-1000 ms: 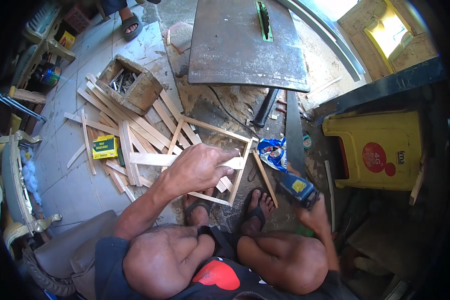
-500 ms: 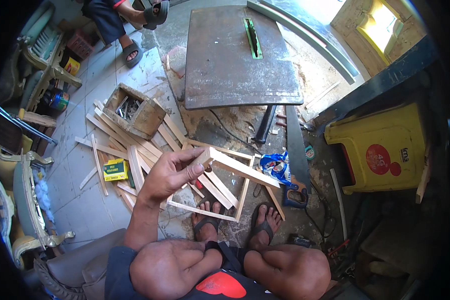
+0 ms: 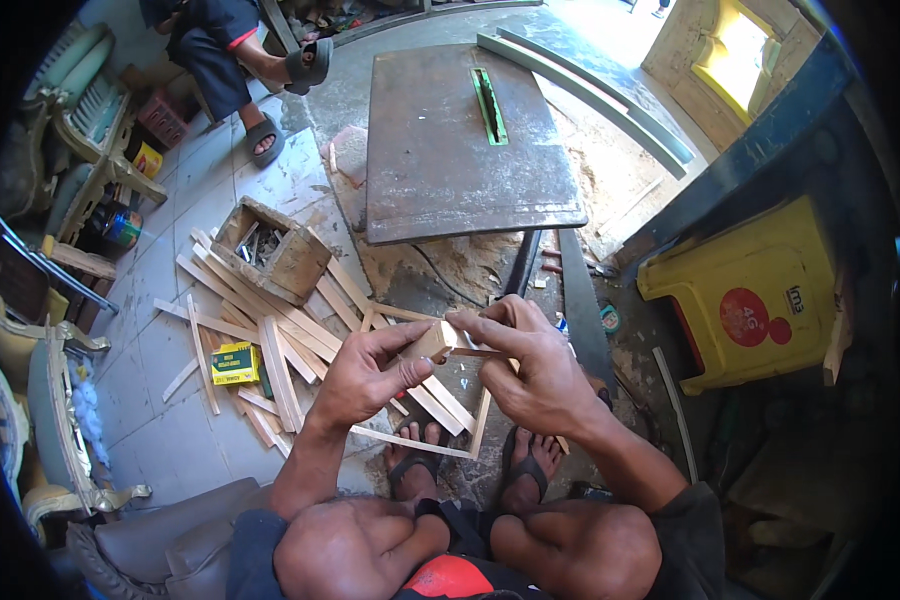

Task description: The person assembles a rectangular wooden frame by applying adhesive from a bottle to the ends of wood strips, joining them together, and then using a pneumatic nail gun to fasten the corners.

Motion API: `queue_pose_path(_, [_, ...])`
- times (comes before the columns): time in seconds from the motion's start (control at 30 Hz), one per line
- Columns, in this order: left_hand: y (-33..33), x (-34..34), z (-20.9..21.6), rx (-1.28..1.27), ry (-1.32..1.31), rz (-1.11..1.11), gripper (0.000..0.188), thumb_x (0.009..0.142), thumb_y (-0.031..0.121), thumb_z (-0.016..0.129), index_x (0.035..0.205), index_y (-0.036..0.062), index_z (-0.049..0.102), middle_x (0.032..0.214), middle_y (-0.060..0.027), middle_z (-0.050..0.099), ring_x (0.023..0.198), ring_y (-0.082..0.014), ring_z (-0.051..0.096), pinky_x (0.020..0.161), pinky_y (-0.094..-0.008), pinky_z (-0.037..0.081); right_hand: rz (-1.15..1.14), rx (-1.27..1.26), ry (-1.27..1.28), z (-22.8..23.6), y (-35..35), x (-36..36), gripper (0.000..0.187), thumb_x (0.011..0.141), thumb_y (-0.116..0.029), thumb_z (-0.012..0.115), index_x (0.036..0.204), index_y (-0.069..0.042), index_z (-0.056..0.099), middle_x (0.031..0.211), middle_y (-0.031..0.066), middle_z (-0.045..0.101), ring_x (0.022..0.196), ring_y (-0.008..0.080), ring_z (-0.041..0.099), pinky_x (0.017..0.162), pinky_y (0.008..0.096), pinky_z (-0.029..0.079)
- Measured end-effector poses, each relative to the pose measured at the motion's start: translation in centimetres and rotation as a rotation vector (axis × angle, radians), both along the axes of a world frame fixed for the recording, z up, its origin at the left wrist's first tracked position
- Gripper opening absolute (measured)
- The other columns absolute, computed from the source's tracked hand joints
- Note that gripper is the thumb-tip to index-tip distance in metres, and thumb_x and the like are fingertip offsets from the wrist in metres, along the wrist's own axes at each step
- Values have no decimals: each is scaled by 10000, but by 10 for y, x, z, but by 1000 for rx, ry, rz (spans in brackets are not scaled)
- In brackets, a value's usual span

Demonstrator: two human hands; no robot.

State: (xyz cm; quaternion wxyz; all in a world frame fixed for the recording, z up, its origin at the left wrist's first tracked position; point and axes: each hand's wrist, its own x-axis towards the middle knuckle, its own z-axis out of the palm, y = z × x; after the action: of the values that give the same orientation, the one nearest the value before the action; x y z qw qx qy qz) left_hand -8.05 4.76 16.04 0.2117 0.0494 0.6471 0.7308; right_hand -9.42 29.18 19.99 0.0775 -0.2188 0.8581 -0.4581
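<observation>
My left hand (image 3: 355,385) is closed on a light wooden strip (image 3: 434,342), the thumb below and the fingers above its squared end. From the other side my right hand (image 3: 542,375) meets it, fingers curled round the strip and the index finger close to that end. Most of the strip's length is hidden behind the right hand. Under my hands, by my feet, a thin rectangular wooden frame (image 3: 480,422) lies on the floor, partly covered from view. Several loose wooden strips (image 3: 288,318) are heaped to the left.
Ahead stands a table saw (image 3: 440,185) with its blade in a green slot. A wooden box of nails (image 3: 305,258) and a yellow-green carton (image 3: 234,364) sit left. A handsaw (image 3: 582,290) and a yellow plastic stool (image 3: 750,300) are right. Another person's sandalled foot (image 3: 263,140) is far left.
My right hand has come in from the right and taken hold of the strip beside my left hand. The left hand has moved slightly right and down. The view has tilted up a little.
</observation>
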Motion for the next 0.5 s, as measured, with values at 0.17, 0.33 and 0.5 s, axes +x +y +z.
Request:
queue_pose_path(0.17, [3,1,2,-102,29,66,465,957,167,768,1355,-43,650,1153,-68,726,1009,-104,640,876,-266,523,-39,-85,108,-20,-6,3,563,797,-4,609,1344,-105,694,1039,196,604,1001,354,596,905,443,491])
queue_pose_path(0.33, [13,-2,-4,-106,-1,110,470,957,157,765,1360,-51,643,1103,-53,726,940,-92,625,818,-253,514,-79,-92,135,-26,-1,4,558,790,15,614,1306,-163,731,1055,178,620,1014,352,610,909,441,504])
queue_pose_path(0.5, [13,-3,-19,-121,56,94,470,962,107,753,1382,-58,623,1209,-91,723,1064,-119,649,928,-272,528,-80,-125,20,-8,6,4,445,820,-29,600,1233,-105,747,1068,175,612,1009,333,642,883,420,528])
